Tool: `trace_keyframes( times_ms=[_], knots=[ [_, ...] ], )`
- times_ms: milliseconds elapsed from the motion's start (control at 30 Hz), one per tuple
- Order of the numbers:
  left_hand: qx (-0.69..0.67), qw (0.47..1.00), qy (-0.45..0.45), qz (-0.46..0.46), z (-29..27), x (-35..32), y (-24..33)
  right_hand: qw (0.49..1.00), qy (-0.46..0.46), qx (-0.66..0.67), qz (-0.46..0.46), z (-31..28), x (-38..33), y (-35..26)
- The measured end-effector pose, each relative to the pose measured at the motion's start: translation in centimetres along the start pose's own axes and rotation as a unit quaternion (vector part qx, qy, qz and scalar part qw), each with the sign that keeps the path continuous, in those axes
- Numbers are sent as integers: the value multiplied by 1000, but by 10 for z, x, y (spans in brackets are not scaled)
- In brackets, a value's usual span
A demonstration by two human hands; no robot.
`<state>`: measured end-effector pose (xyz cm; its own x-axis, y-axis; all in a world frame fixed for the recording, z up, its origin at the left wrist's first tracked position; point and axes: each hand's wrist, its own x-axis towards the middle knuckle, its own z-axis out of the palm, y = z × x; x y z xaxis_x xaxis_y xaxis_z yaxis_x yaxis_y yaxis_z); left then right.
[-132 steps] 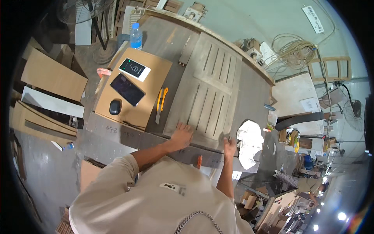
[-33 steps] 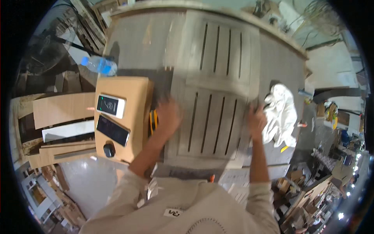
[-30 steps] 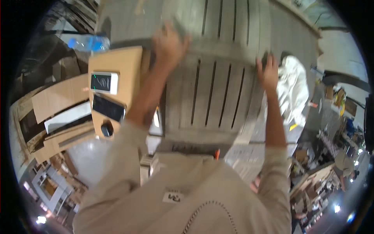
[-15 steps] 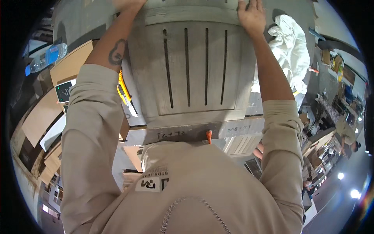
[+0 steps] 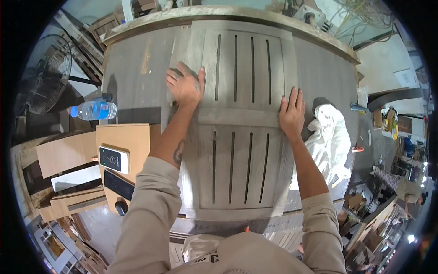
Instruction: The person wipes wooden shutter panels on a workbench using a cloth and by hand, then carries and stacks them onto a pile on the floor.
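Note:
A grey-brown wooden door panel with two sets of long vertical slots lies flat on the bench in front of me. My left hand rests at its left edge, fingers spread and thumb on the frame. On the right frame strip lies my right hand, its fingers stretched out along the edge. Neither hand grasps anything. A crumpled white cloth is on the bench just right of my right forearm.
Left of the panel, a brown board carries a white-framed device and a dark phone. A water bottle lies beyond it. A raised ledge runs along the bench's far edge. A fan stands far left.
The view has tilted up, bringing the panel's far half and the bench's back edge into sight. The yellow utility knife by my left arm no longer shows. Both hands stay at the panel's sides.

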<state>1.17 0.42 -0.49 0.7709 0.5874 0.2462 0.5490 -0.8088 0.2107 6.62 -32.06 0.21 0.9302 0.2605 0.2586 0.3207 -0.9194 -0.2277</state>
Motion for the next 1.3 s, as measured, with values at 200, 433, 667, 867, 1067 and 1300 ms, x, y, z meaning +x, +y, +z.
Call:
trace_keyframes(
  times_ms=[200, 433, 667, 867, 1067, 1300],
  knots=[
    [16, 1000, 0, -19, 2, 3, 2, 1000, -15, 6, 19, -5, 5, -5],
    [42, 999, -13, -23, 4, -2, -1, 1000, -15, 5, 25, -3, -2, -2],
    [63, 997, 39, 25, 16, 5, -5, 999, 12, 17, 27, 9, 4, 6],
    [64, 998, 14, 15, 16, 13, -10, 998, -33, 30, 49, 2, 6, -10],
    [63, 996, -51, -31, -6, -1, 10, 998, -19, 42, 44, -5, -4, -8],
    [78, 994, -63, -49, -13, -3, 18, 999, -22, 0, 38, 15, -4, 14]
  ],
)
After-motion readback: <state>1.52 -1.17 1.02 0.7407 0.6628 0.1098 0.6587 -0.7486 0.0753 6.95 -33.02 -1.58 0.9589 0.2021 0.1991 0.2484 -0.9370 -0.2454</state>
